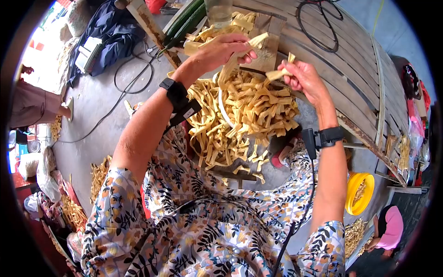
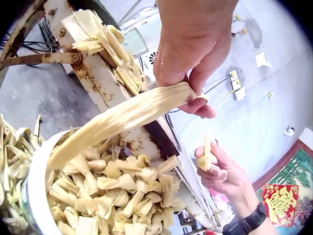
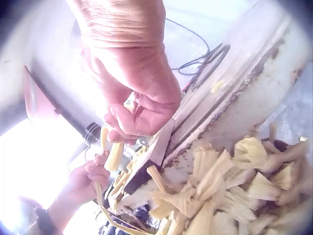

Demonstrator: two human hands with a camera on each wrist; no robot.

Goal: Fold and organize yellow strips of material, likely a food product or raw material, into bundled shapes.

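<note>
My left hand [image 1: 226, 48] pinches a long, flat, pale yellow strip [image 2: 117, 115] near its upper end. The strip hangs down toward a white-rimmed bucket [image 1: 223, 108]. To the right and a little lower, my right hand [image 1: 302, 81] holds a small knotted yellow strip [image 2: 206, 159] between thumb and fingers, its ends sticking out. The two hands are apart, above a large heap of similar knotted pieces [image 1: 265, 104] that fills the bucket. Loose unknotted strips [image 2: 12, 152] lie beside the bucket in the left wrist view.
A slatted wooden bench [image 1: 346, 60] with rusty edges stands ahead, bearing a glass [image 1: 218, 14], long green cucumbers [image 1: 189, 21], more strips and black cable [image 1: 333, 44]. A yellow bucket [image 1: 348, 191] stands at right. People are at both sides; another cable [image 1: 124, 94] crosses the floor.
</note>
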